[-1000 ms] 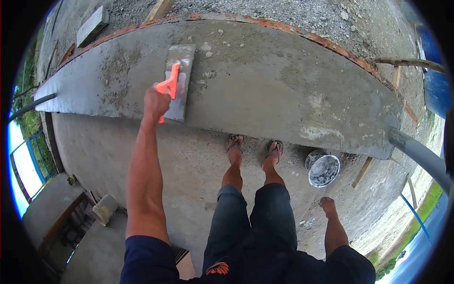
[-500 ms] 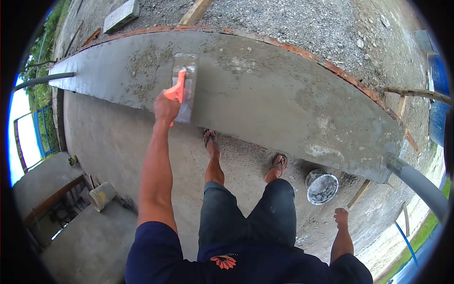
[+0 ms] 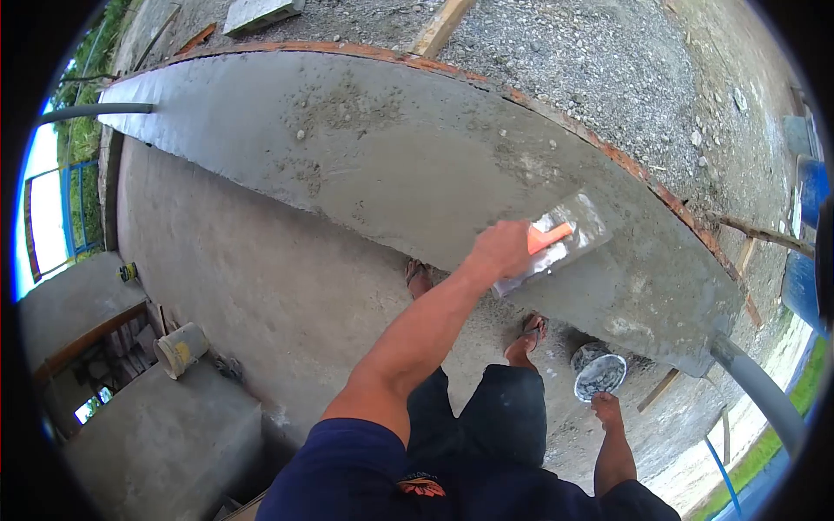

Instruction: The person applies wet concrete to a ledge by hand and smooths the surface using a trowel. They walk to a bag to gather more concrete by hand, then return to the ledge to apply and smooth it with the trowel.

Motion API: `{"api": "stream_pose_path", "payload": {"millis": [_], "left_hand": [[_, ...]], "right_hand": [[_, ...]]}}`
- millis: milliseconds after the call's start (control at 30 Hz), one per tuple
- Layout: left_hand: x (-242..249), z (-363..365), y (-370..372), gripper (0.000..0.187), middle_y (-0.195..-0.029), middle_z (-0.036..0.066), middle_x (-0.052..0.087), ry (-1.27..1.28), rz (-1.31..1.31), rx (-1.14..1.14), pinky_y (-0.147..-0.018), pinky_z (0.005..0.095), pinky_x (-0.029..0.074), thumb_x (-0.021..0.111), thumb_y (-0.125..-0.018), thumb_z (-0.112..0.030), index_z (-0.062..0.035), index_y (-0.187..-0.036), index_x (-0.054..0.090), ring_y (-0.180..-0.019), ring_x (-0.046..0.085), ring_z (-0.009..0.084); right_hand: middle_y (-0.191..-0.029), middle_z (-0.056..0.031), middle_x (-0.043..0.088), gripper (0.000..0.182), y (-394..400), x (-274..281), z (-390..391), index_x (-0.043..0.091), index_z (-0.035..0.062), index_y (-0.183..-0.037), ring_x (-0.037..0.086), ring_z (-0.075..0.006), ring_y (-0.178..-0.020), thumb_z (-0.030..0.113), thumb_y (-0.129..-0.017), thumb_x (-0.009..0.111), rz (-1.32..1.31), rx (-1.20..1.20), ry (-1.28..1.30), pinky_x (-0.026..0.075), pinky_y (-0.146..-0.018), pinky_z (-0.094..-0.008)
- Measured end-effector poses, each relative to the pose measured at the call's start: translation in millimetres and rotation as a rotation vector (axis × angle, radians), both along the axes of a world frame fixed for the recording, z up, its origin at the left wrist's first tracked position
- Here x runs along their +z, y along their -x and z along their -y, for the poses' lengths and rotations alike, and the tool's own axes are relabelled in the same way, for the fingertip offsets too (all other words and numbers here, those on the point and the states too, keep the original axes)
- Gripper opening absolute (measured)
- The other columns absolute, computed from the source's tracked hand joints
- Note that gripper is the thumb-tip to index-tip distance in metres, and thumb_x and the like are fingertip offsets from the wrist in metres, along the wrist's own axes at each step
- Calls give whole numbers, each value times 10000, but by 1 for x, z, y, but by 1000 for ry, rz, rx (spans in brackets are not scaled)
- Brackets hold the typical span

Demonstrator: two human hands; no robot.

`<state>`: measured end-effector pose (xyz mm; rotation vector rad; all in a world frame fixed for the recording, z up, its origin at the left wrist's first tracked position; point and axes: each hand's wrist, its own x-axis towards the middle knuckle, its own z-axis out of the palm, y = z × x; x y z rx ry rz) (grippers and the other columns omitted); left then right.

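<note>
My left hand (image 3: 504, 249) is wrapped round the orange handle of a finishing trowel (image 3: 578, 217). The trowel's rectangular metal blade lies at a slant over the wet grey cement surface (image 3: 417, 182), toward its right half. Rough, crumbly patches show on the cement left of the blade, while a smoother band runs between. My right hand (image 3: 605, 410) hangs low at the right with its fingers curled in, nothing visible in them. Just beyond it a bucket (image 3: 601, 376) smeared with cement stands on the floor; the hand overlaps its near rim in this view.
A reddish board (image 3: 599, 148) edges the slab's far side, with gravel (image 3: 556, 52) behind it. Grey pipes rise at the left (image 3: 104, 110) and right (image 3: 760, 391) ends. My sandalled feet stand at the near edge. Another bucket (image 3: 182, 350) lies tipped at lower left.
My left hand has swept the trowel to the right across the cement, and the blade has turned to a slant. My right hand now appears closer to the bucket. The view has shifted slightly.
</note>
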<state>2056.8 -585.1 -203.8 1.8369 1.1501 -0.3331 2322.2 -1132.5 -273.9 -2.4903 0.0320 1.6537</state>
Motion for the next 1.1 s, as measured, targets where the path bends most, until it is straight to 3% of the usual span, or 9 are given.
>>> {"api": "stream_pose_path", "payload": {"millis": [133,300,367,500,567,667,700,800,1100], "left_hand": [[35,-43,105,364,-957,281,626,-133,-18,353,-855,479,469,580,-742,-116,-21,-1093,587,-967,586,442],[-31,-186,381,224,-917,226,650,-617,-323,498,-768,454,507,583,-751,-148,-32,-942,606,-897,622,402],[-41,-227,442,232,-807,221,647,-476,-305,672,-695,418,525,557,-741,-127,-8,-935,606,-781,640,382],[-40,-249,432,225,-740,216,638,-231,-196,801,-621,391,522,536,-744,-93,8,-933,604,-700,636,388],[-66,-224,397,229,-745,234,630,-472,-269,413,-640,410,508,540,-743,-85,17,-939,602,-726,625,412],[-28,-161,291,244,-904,302,620,-208,-79,616,-768,451,486,547,-744,-89,29,-951,600,-919,585,465],[-26,-146,268,326,-1036,284,611,-111,-92,491,-875,488,457,562,-770,-141,-28,-1074,597,-1020,552,461],[-4,-105,229,263,-902,270,629,-12,-2,206,-803,495,473,560,-733,-91,-15,-983,591,-920,574,472],[-19,-146,338,247,-953,256,634,-194,-204,518,-812,497,473,571,-760,-121,-52,-997,584,-936,591,436]], "right_hand": [[-782,-6,595,162,-7,56,-58,610,103,-956,576,-131,-652,186,-819,590,173,-272,-63,425,-509,-259],[-835,-17,603,166,1,61,-74,595,106,-975,589,-137,-671,180,-826,588,148,1,218,448,-524,-276],[-857,-22,606,195,15,61,-89,592,94,-1004,593,-140,-672,175,-826,591,113,29,224,456,-533,-277],[-879,-31,610,251,47,56,-128,584,70,-1055,599,-147,-687,169,-825,600,90,12,180,470,-557,-290],[-883,-33,612,270,59,55,-135,580,66,-1070,601,-147,-697,170,-823,607,91,10,171,473,-566,-295],[-890,-32,617,289,89,63,-150,578,68,-1082,602,-144,-708,175,-816,622,67,-3,136,470,-574,-289],[-890,-31,620,297,97,62,-157,577,69,-1086,602,-143,-710,178,-814,628,50,-13,112,468,-579,-286],[-876,-19,630,322,106,67,-174,576,72,-1097,601,-136,-722,198,-809,646,24,-18,41,462,-601,-272],[-864,-1,629,337,107,52,-171,585,81,-1091,588,-107,-708,202,-788,667,40,-66,-2,448,-585,-251]]}}
